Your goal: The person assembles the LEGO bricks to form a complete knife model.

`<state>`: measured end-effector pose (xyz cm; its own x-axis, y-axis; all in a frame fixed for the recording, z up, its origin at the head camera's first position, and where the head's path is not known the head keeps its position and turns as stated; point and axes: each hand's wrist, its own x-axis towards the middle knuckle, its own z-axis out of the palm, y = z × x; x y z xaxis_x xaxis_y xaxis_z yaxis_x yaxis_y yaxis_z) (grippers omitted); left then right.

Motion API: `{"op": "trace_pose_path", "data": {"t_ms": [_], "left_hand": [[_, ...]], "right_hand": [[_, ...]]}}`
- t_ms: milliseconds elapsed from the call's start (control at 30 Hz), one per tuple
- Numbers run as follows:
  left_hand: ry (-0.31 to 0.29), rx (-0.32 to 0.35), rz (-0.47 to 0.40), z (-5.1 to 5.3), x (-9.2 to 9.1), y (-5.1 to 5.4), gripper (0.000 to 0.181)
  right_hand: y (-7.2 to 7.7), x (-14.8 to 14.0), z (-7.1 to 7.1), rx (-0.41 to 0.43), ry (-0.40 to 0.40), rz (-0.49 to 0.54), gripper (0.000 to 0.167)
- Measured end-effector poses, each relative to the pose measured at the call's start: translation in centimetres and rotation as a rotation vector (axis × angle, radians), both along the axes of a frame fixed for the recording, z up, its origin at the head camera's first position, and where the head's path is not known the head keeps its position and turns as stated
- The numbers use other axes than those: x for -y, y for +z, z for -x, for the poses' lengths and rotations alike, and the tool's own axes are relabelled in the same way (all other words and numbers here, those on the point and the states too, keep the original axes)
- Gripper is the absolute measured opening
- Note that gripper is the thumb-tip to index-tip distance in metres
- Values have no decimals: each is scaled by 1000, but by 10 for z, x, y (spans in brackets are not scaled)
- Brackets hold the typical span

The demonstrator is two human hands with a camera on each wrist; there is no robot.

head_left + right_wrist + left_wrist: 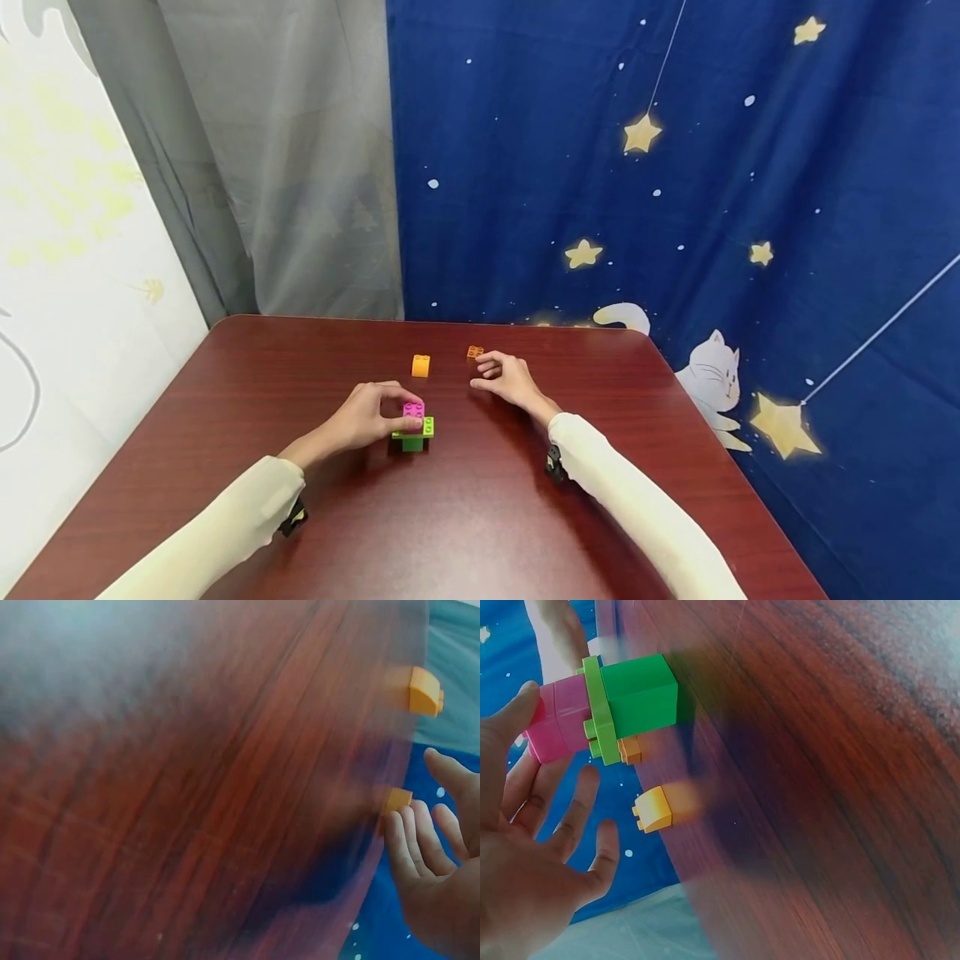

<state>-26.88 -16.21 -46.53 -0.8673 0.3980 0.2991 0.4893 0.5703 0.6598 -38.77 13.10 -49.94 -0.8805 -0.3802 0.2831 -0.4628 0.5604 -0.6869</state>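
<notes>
My left hand (365, 417) pinches the pink bricks (559, 718) at the top of a small toy brick stack, thumb on one side and fingers on the other. Below the pink is a flat lime plate (602, 712), wider than the rest, and under that a green block (641, 694). The stack stands upright on or just over the table; which one I cannot tell. My right hand (512, 382) is beside an orange brick (475, 352) with studs on top, fingers loosely bent and thumb apart. Whether its fingertips touch that brick is unclear.
A yellow-orange brick (421, 366) with a curved side lies left of the orange one, beyond the stack. Everything rests on a dark red wooden table (480, 517). Behind its far edge hang a blue star-patterned curtain (517, 167) and a grey curtain (300, 167).
</notes>
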Motion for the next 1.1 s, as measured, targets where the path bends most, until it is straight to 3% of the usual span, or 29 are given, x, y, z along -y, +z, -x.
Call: {"op": "trace_pose_path", "data": {"t_ms": [200, 367, 600, 867, 1100], "left_hand": [[5, 8, -1, -1, 1, 1, 29], [-3, 17, 8, -1, 1, 2, 30], [-12, 6, 20, 1, 1, 0, 29], [-31, 16, 17, -2, -2, -1, 29], [-6, 2, 28, 1, 1, 1, 27]], "right_hand": [[-3, -1, 21, 24, -86, 7, 45], [2, 1, 36, 42, -97, 13, 50], [1, 8, 51, 53, -105, -65, 57], [-1, 12, 46, 75, -84, -121, 45], [-1, 15, 44, 72, -57, -128, 39]]}}
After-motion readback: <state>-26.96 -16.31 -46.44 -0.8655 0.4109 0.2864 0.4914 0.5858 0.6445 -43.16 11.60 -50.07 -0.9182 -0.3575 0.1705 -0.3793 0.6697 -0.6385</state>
